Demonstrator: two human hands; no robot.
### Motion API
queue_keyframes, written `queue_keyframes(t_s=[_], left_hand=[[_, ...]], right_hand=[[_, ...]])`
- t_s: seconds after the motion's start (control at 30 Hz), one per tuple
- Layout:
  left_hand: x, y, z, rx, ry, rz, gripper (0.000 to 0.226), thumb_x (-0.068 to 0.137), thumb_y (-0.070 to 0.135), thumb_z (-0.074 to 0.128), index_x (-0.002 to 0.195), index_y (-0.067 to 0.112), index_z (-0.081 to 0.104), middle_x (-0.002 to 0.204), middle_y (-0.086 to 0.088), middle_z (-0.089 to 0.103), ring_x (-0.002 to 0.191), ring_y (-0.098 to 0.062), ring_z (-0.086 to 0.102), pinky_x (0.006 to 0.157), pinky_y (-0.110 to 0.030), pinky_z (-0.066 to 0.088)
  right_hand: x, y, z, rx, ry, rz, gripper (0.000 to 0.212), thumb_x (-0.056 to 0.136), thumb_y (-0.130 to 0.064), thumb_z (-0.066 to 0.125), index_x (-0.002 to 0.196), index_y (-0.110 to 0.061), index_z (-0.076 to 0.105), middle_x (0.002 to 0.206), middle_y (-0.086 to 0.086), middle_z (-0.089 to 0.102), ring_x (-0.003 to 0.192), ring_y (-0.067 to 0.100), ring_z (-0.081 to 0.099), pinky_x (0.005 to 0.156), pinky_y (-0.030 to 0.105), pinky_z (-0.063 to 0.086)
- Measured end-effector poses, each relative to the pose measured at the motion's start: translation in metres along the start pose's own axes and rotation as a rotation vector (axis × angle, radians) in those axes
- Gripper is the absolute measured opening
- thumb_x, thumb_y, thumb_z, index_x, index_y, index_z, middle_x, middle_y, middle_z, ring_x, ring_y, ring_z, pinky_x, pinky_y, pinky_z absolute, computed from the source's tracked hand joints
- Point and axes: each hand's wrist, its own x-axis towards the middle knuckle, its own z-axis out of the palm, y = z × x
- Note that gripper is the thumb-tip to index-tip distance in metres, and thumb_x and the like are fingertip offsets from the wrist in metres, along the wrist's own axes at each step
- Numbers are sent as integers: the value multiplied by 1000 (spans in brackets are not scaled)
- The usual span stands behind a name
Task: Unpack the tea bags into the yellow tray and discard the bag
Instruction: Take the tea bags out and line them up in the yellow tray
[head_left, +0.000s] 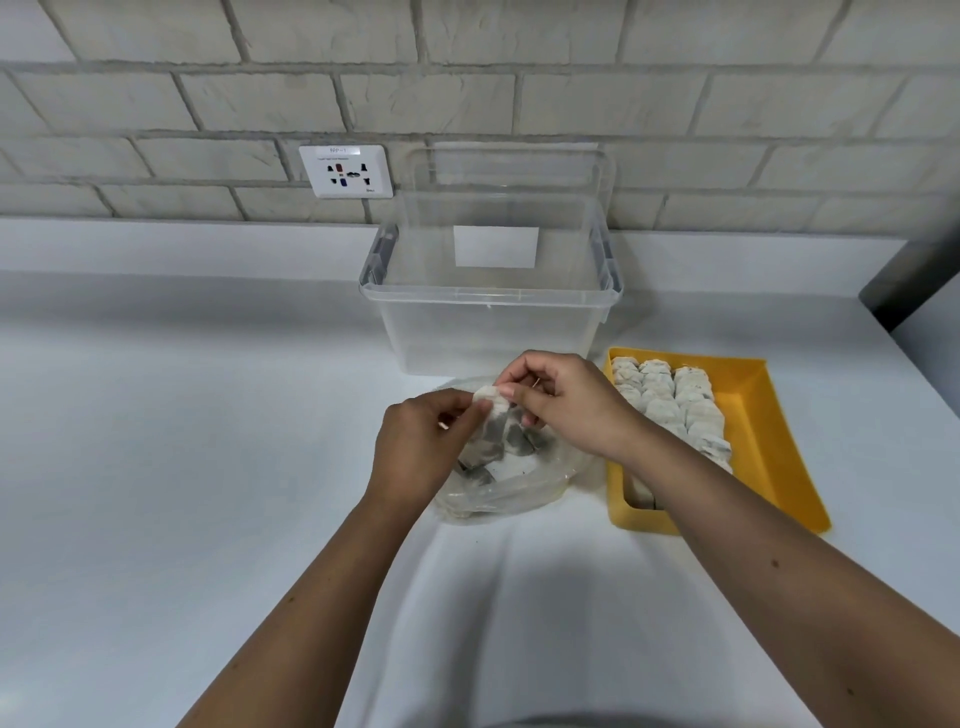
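Note:
A clear plastic bag (514, 486) lies on the white counter with a few tea bags still inside it. Above the bag, my left hand (421, 447) and my right hand (563, 402) both pinch the top of a joined strip of tea bags (496, 423), which hangs down between them. The yellow tray (753, 415) sits just right of the bag and holds three rows of tea bags (670, 400). My right forearm crosses the tray's near left corner and hides part of it.
A large clear plastic bin (491, 332) stands behind the bag, against the brick wall. A wall socket (347, 171) is at the back left. The counter's right edge (914, 332) lies beyond the tray.

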Motion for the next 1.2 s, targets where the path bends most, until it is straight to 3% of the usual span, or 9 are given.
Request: queue_keyframes(t_s=[0.13,0.27,0.37,0.5,0.6,0.73,0.9,1.1,1.2], left_hand=[[0,-7,-4,88,105,-77,15,90,37,67,84,26,76,77,12,74,78,-7,68,75,-32,54],[3,-10,-5,80,142,-155,15,89,37,68,84,23,73,76,13,73,79,-10,69,74,-33,55],[4,-9,-5,78,145,-190,15,88,36,68,82,22,71,73,12,72,77,-12,69,71,-31,54],[4,-10,-6,76,130,-214,16,89,34,68,82,20,69,73,9,72,73,-15,69,68,-30,52],[4,-10,-9,29,126,-227,14,91,32,66,85,21,71,74,7,73,71,-19,71,72,-36,56],[5,-10,-10,-14,119,-232,14,91,29,65,82,21,71,69,3,72,72,-24,71,74,-45,57],[5,-3,-8,-109,106,-330,16,89,24,60,77,22,71,66,-2,72,72,-26,72,79,-46,59],[2,9,-5,-341,-38,-488,20,86,11,57,83,-8,63,77,-18,72,66,-26,75,86,-52,58],[-1,17,-6,-497,-106,-531,21,93,4,50,97,-12,62,80,-11,77,71,-30,76,83,-46,60]], right_hand=[[-2,15,7,-314,-60,50,17,96,-12,56,99,-13,73,84,-9,68,69,1,60,68,16,46],[-1,34,26,-722,-186,61,15,89,-16,57,85,-12,70,100,5,67,95,23,62,75,29,45],[0,38,33,-792,-188,63,10,83,-16,60,75,-19,54,105,4,59,93,25,60,67,26,34],[1,43,36,-854,-131,41,15,85,-21,57,86,-12,69,103,4,60,89,25,60,64,28,34],[-1,41,30,-757,-38,7,16,85,-25,62,88,-14,72,95,2,65,88,22,61,70,28,44],[-5,23,3,-87,-30,197,10,89,-12,64,82,-10,71,66,4,68,53,15,64,51,26,50],[-7,6,-14,327,-71,309,14,95,-4,57,83,-8,65,73,3,59,57,19,59,42,25,46],[-16,0,0,156,179,88,10,93,-12,62,85,-12,68,66,4,64,48,13,59,50,26,52],[-17,3,11,-50,163,-101,7,92,-14,64,89,-15,70,82,-8,66,59,4,62,61,22,52]])
